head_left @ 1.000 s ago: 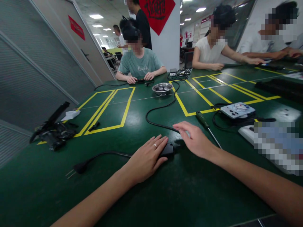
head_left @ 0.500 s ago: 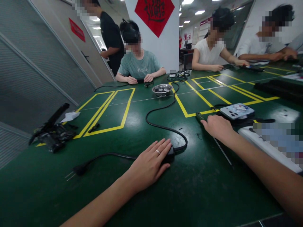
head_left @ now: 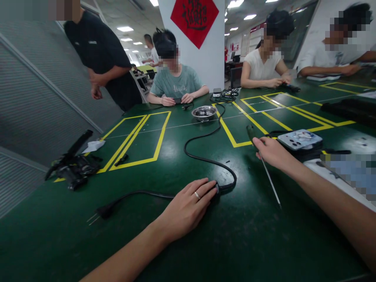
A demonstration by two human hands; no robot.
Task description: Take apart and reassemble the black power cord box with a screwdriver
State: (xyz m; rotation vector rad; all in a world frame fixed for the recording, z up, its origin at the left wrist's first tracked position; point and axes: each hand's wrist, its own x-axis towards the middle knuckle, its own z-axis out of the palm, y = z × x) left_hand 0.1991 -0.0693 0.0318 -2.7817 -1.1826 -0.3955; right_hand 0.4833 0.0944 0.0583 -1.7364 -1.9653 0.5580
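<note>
My left hand (head_left: 189, 203) wraps over a small black power adapter (head_left: 217, 188), which lies on the green table (head_left: 205, 250). Most of the adapter is hidden beneath the fingers. To its left a black cord ends in a two-pin plug (head_left: 104, 211); on the other side the cord (head_left: 202, 158) curves away toward the far end of the table. With my right hand (head_left: 272, 152) I grip a screwdriver (head_left: 250, 132) around its dark green handle. Its thin metal shaft slants down toward me, the tip low over or at the tabletop; contact is unclear.
A metal bowl (head_left: 194, 115) with small parts stands mid-table. On the right lie a phone (head_left: 299, 138) and a white object (head_left: 317, 168). Black gear (head_left: 78, 172) sits at far left. Yellow tape (head_left: 160, 137) marks areas. Several people sit or stand beyond.
My left fingers have curled closer around the adapter. My right hand has shifted its hold on the screwdriver, whose shaft has swung to a steeper angle. The standing person has moved nearer on the left.
</note>
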